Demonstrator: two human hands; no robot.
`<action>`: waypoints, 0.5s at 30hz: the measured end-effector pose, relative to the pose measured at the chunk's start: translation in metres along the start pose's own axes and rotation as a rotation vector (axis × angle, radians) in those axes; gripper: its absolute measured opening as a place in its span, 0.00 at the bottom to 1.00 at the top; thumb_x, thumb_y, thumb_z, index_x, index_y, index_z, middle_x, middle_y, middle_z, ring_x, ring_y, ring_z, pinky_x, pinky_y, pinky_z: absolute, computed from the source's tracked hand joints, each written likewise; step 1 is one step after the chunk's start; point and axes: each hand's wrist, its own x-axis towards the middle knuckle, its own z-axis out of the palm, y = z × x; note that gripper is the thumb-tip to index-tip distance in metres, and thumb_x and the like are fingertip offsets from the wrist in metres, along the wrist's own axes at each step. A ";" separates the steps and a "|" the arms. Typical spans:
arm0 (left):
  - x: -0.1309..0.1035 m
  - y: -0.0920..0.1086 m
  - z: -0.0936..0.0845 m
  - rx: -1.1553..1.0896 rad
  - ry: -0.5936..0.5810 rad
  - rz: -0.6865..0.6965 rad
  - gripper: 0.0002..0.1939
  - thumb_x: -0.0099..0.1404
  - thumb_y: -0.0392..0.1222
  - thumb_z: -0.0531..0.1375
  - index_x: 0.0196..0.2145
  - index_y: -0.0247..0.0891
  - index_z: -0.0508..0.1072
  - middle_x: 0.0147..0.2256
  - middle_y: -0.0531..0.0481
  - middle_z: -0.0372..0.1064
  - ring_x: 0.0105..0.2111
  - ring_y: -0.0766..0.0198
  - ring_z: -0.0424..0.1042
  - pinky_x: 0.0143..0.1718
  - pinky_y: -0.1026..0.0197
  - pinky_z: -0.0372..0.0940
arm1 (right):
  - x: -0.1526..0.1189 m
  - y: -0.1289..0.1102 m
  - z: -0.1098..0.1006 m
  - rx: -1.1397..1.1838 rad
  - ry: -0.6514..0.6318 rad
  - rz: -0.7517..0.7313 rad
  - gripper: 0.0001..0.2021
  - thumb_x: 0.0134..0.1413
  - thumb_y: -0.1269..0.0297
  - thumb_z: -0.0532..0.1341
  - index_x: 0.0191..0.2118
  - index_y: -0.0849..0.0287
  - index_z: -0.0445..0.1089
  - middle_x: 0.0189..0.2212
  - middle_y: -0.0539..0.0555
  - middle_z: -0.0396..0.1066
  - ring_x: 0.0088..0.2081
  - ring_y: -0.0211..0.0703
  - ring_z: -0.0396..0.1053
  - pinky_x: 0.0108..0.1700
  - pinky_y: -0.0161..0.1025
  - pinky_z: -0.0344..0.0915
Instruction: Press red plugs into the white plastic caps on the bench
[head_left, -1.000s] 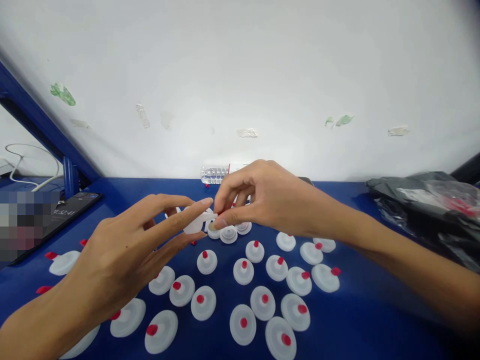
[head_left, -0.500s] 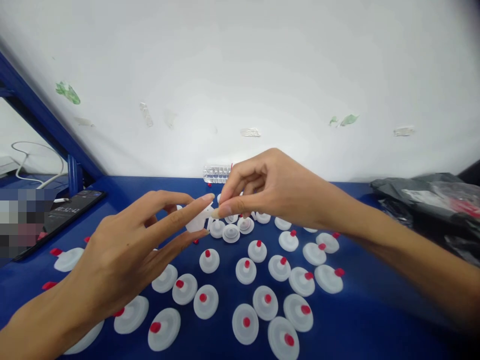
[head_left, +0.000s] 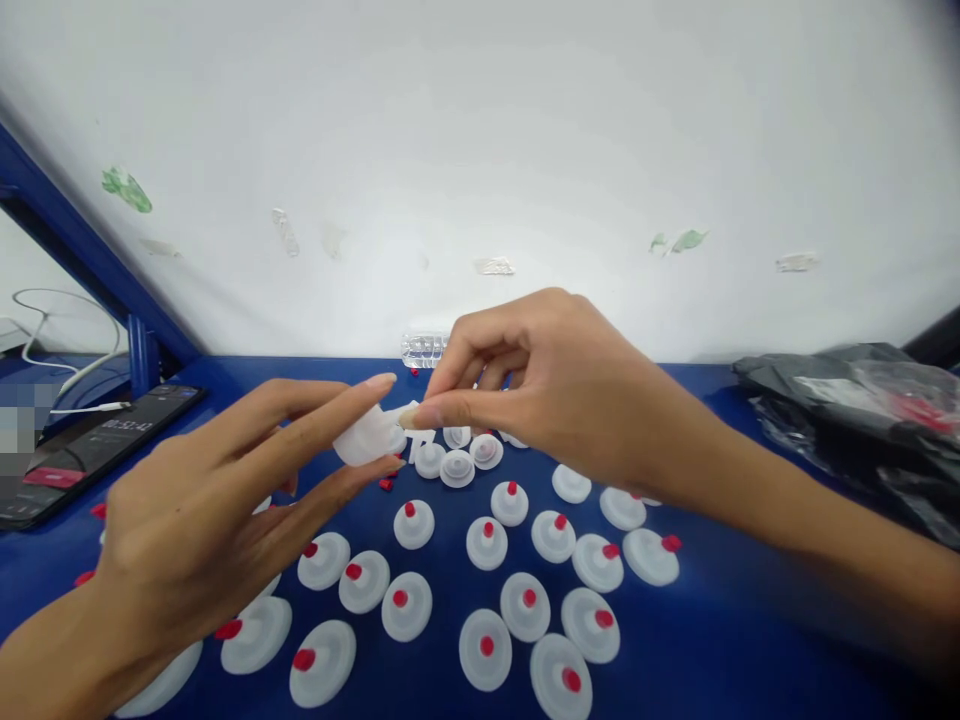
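Two hands work at a single white disc (head_left: 365,438), raised over the blue table (head_left: 720,620) at the near side of a cluster of bare discs (head_left: 457,468). The left hand (head_left: 202,500) pinches the disc by its rim, fingers above and thumb below; the right hand (head_left: 525,370) has thumb and forefinger closed on a small white part (head_left: 407,408) at the disc's narrow end. Whether that part is separate or the disc's own stem cannot be told. The likely faults are a slip and a skewed fit: the rim appears smooth and is borne on fingertips alone, so a sideways push from the right hand might tip the disc, and a part meeting it off its axis might seat crookedly. A dropped piece could also scatter the discs below. Materials: the held disc is a milky, translucent, plastic-looking round, shown tilted; the capped discs (head_left: 406,607) on the table are shallow and round, ringed by a raised step, each with a central stem ending in an opaque red tip. Loose red pieces (head_left: 386,484) lie beside the cluster. Behind, a clear ribbed bottle (head_left: 424,350) lies on its side; at right, dark plastic (head_left: 817,400) rests in glossy, crumpled folds.
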 end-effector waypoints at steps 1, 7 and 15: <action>-0.001 0.000 0.001 0.001 0.006 -0.003 0.29 0.77 0.49 0.61 0.72 0.58 0.61 0.48 0.54 0.77 0.26 0.68 0.73 0.28 0.60 0.70 | 0.000 0.001 0.000 0.010 -0.001 0.013 0.08 0.59 0.60 0.73 0.31 0.56 0.81 0.27 0.45 0.78 0.29 0.32 0.72 0.29 0.32 0.65; -0.002 0.003 0.003 0.003 0.037 -0.019 0.24 0.79 0.52 0.55 0.69 0.58 0.64 0.49 0.56 0.78 0.25 0.69 0.73 0.27 0.60 0.68 | 0.003 0.005 -0.001 0.201 -0.033 0.060 0.07 0.58 0.61 0.75 0.33 0.58 0.82 0.28 0.47 0.79 0.29 0.33 0.74 0.30 0.32 0.68; 0.002 0.009 0.002 -0.002 0.004 0.013 0.27 0.79 0.49 0.57 0.72 0.57 0.60 0.47 0.52 0.79 0.30 0.65 0.78 0.27 0.60 0.69 | 0.001 -0.001 0.004 0.159 -0.043 0.078 0.07 0.59 0.63 0.73 0.31 0.58 0.80 0.26 0.46 0.77 0.28 0.32 0.72 0.30 0.33 0.66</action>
